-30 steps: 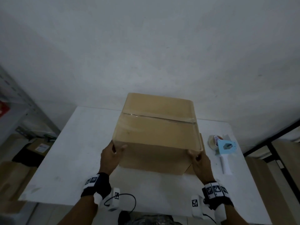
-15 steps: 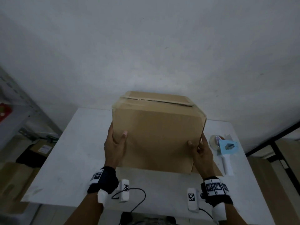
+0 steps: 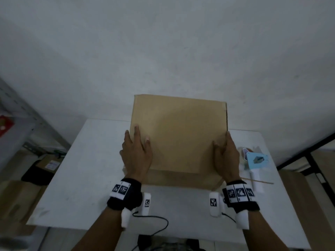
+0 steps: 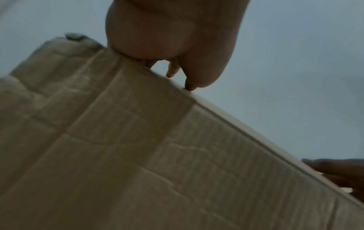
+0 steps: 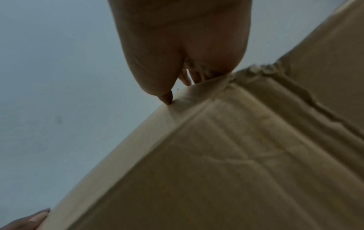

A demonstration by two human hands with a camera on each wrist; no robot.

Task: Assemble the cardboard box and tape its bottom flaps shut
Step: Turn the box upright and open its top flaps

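Note:
The brown cardboard box [image 3: 179, 134] is tipped up on the white table [image 3: 87, 178], a plain side facing me. The taped seam is out of sight in the head view. My left hand [image 3: 136, 153] grips the box's left edge, thumb on the near face, fingers along the side. At the right edge my right hand [image 3: 226, 156] holds on the same way. The wrist views show cardboard [image 4: 138, 155] [image 5: 236, 171] close up, with each thumb tip at an edge. The blue tape dispenser [image 3: 255, 160] lies on the table right of the box, untouched.
A thin wooden stick [image 3: 257, 180] lies by the dispenser's handle. A grey metal shelf [image 3: 16, 124] and cardboard boxes [image 3: 49, 163] on the floor stand to the left. A dark frame [image 3: 308, 151] runs at the right. A white wall is close behind the table.
The box has turned over away from me: the taped face went from the top out of sight, and a plain side now faces me. Both hands slid up the side edges.

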